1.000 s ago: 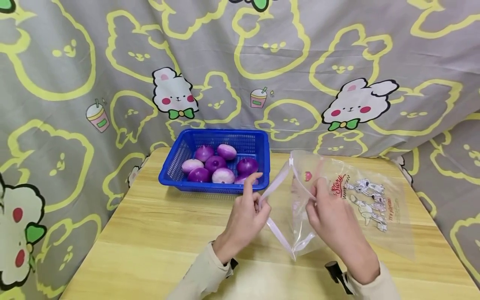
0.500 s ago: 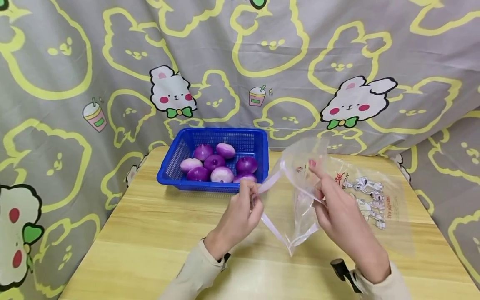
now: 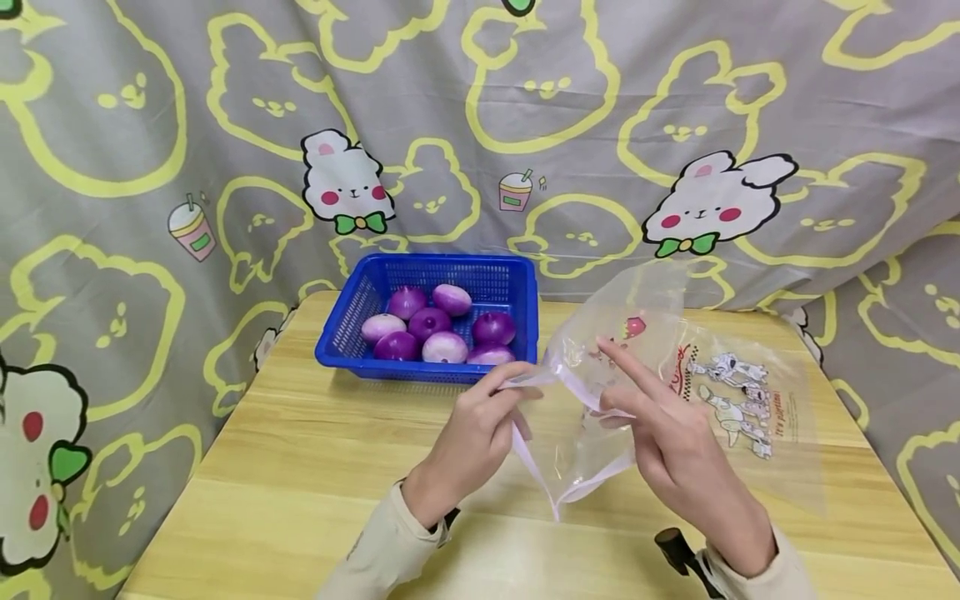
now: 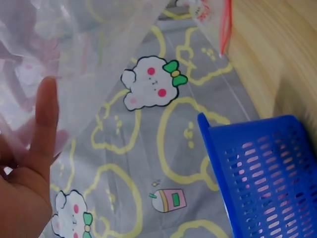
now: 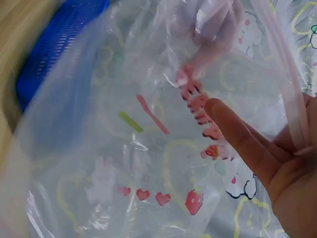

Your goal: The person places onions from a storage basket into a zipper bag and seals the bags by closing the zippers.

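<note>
A clear plastic bag (image 3: 600,358) with a pale purple zip edge hangs between the two hands, its mouth spread apart. My left hand (image 3: 472,429) pinches the left side of that edge, near the basket's front right corner. On the right side, my right hand (image 3: 690,450) pinches the edge with its index finger stretched along the bag. Red hearts and a strawberry print show on the bag (image 5: 148,163) in the right wrist view. The left wrist view has my left hand (image 4: 34,173) against the film.
A blue basket (image 3: 427,372) holding several purple onions (image 3: 429,323) stands at the back of the wooden table (image 3: 300,500). Another clear bag (image 3: 795,450) with printed cartoon figures lies flat at the right. A patterned curtain (image 3: 450,75) hangs behind.
The held bag's upper part has risen and swung up, and its mouth has tilted toward the front. My left hand has shifted slightly left, and my right index finger has straightened.
</note>
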`<action>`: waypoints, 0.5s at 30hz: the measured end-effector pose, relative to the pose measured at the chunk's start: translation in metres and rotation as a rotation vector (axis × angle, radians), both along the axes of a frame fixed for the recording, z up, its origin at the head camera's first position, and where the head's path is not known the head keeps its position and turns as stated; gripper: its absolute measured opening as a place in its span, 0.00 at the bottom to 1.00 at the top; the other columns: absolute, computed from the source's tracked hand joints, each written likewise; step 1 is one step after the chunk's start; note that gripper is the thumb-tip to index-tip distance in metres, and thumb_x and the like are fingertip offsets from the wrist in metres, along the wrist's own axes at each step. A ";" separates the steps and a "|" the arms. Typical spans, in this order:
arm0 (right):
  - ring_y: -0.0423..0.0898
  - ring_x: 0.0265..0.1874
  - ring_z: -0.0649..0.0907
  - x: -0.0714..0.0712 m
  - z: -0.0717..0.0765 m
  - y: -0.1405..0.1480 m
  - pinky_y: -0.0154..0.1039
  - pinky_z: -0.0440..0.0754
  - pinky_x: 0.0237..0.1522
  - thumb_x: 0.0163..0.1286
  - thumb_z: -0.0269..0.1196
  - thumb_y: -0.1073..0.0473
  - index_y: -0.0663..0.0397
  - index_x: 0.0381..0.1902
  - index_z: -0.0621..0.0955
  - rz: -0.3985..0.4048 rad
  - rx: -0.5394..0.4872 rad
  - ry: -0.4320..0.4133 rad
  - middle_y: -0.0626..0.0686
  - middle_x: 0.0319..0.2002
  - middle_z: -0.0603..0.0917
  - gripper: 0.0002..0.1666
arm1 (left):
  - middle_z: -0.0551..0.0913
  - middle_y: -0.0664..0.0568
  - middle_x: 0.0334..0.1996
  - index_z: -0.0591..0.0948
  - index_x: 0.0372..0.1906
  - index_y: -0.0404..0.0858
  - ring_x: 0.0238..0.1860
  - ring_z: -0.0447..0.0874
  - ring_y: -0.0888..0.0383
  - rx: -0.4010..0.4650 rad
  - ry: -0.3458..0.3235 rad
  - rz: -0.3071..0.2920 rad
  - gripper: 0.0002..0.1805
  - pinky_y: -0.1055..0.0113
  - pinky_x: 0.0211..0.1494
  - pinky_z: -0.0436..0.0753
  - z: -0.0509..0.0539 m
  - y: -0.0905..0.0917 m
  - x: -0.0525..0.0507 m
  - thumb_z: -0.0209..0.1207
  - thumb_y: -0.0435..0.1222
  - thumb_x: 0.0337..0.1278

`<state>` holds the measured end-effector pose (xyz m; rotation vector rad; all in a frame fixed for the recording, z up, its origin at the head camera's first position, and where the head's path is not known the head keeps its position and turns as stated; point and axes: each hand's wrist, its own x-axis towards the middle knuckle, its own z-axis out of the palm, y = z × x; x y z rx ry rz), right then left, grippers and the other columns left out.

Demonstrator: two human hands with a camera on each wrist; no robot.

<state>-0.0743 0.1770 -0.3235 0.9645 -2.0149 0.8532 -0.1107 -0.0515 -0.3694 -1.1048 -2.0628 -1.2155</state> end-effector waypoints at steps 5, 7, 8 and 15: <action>0.35 0.19 0.75 -0.007 -0.008 0.002 0.19 0.58 0.20 0.70 0.43 0.66 0.60 0.41 0.77 -0.071 0.028 0.016 0.65 0.60 0.79 0.14 | 0.82 0.47 0.47 0.81 0.54 0.30 0.24 0.81 0.69 -0.033 -0.125 0.080 0.22 0.82 0.31 0.79 0.001 0.003 0.004 0.45 0.19 0.58; 0.36 0.21 0.79 -0.010 -0.012 0.002 0.19 0.67 0.22 0.74 0.45 0.63 0.62 0.43 0.75 -0.072 0.040 0.014 0.65 0.61 0.79 0.12 | 0.83 0.47 0.45 0.80 0.56 0.30 0.28 0.82 0.66 -0.051 -0.140 0.108 0.21 0.80 0.34 0.80 0.002 0.005 0.005 0.47 0.21 0.59; 0.35 0.20 0.76 -0.011 -0.015 0.001 0.18 0.67 0.22 0.73 0.46 0.63 0.61 0.43 0.75 -0.069 0.049 0.009 0.64 0.61 0.78 0.11 | 0.83 0.47 0.43 0.81 0.54 0.30 0.30 0.82 0.65 -0.070 -0.142 0.121 0.20 0.80 0.35 0.80 0.002 0.006 0.006 0.49 0.22 0.59; 0.52 0.34 0.86 -0.011 -0.036 -0.017 0.27 0.77 0.21 0.52 0.55 0.79 0.53 0.41 0.87 -0.102 0.231 -0.192 0.60 0.70 0.71 0.25 | 0.78 0.52 0.31 0.83 0.47 0.31 0.27 0.77 0.64 -0.180 -0.177 0.131 0.12 0.82 0.28 0.76 -0.002 0.012 0.006 0.57 0.24 0.58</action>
